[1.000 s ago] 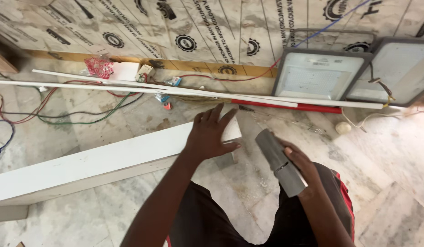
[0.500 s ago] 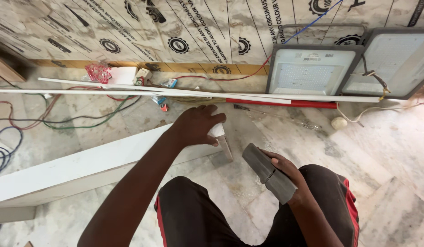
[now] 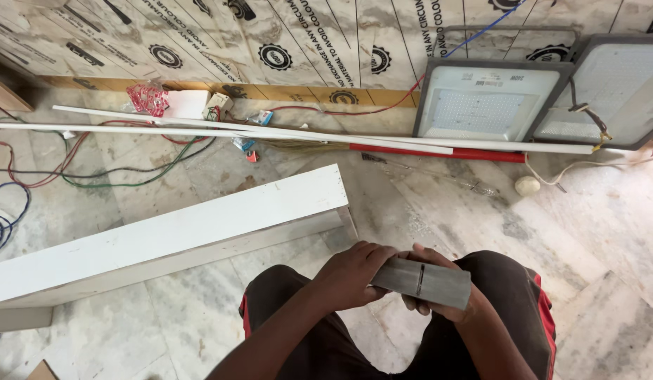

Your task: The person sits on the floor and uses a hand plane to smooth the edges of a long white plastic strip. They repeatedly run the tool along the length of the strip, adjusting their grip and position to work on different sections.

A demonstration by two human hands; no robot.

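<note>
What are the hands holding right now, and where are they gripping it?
A flat grey block: the left hand grips its left end, the right hand supports it from beneath.

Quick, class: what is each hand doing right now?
Left hand: closed on the left end of the grey rectangular bar.
Right hand: holding the same bar from beneath, fingers wrapped under it.

A long white board (image 3: 164, 236) lies across the marble floor (image 3: 587, 225). Behind it run thin white conduit pipes (image 3: 270, 132), with loose coloured wires (image 3: 94, 172) beneath. Two flat LED floodlights (image 3: 492, 105) lean against the printed wall sheeting (image 3: 305, 42).
</note>
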